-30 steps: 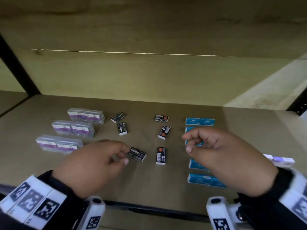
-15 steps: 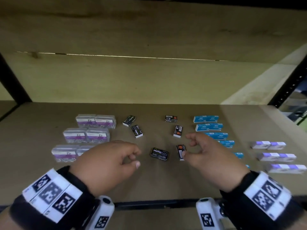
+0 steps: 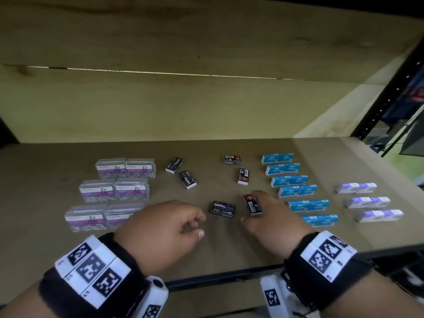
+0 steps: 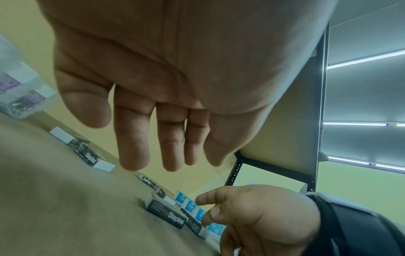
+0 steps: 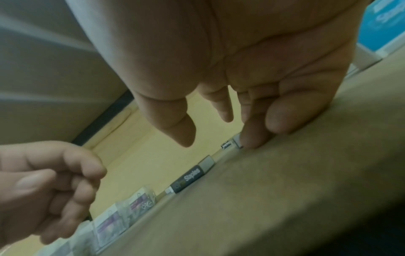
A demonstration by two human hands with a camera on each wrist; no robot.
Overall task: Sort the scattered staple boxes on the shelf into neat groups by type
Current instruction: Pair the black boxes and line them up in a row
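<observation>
Small black staple boxes lie mid-shelf in the head view. A black "Staples" box (image 3: 222, 209) lies flat between my hands, also seen from the left wrist (image 4: 167, 215). My left hand (image 3: 200, 226) hovers just left of it, fingers relaxed, holding nothing. My right hand (image 3: 250, 211) reaches onto a black box with an orange dot (image 3: 252, 203). In the right wrist view its fingertips (image 5: 252, 140) press against that box's end (image 5: 237, 142) while the thumb hangs free. Two more "Staples" boxes (image 3: 181, 172) and two more orange-dot boxes (image 3: 238, 168) lie farther back.
Clear plastic boxes with purple labels (image 3: 114, 189) stand in paired rows at the left. Blue boxes (image 3: 296, 187) run in a column right of my right hand. White-and-purple boxes (image 3: 367, 200) sit far right. A black upright (image 3: 390, 95) bounds the shelf's right side.
My left hand let go of the black "Staples" box and drew back to the left. My right hand came down and left onto the orange-dot box.
</observation>
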